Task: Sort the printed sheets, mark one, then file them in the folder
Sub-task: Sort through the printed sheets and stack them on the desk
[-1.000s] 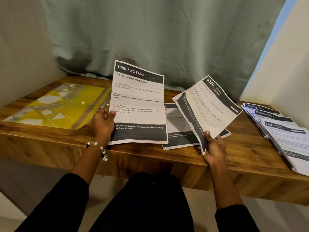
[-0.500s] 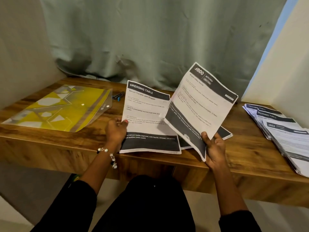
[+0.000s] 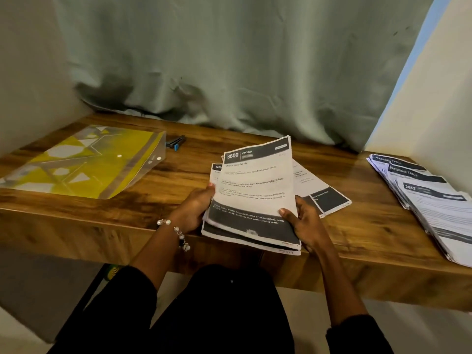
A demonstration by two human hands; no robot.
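Note:
Both hands hold a small stack of printed sheets (image 3: 255,190) over the desk's front edge, with a "KITCHEN" sheet on top. My left hand (image 3: 196,206) grips the stack's left edge. My right hand (image 3: 304,221) grips its lower right corner, thumb on the top page. Under and behind the stack, another printed sheet (image 3: 324,198) lies flat on the wooden desk (image 3: 178,180). A yellow patterned transparent folder (image 3: 84,162) lies at the desk's left. A pen with a blue tip (image 3: 176,143) lies just right of the folder's far corner.
A fanned pile of more printed sheets (image 3: 431,200) covers the desk's right end. A grey-green curtain (image 3: 229,60) hangs along the back, with walls on both sides. My lap in dark clothing is below the desk edge.
My hands have come together. The "KITCHEN" sheets from my right hand now lie on top of the "DRESSING TABLE" sheet from my left, forming one stack held by both hands.

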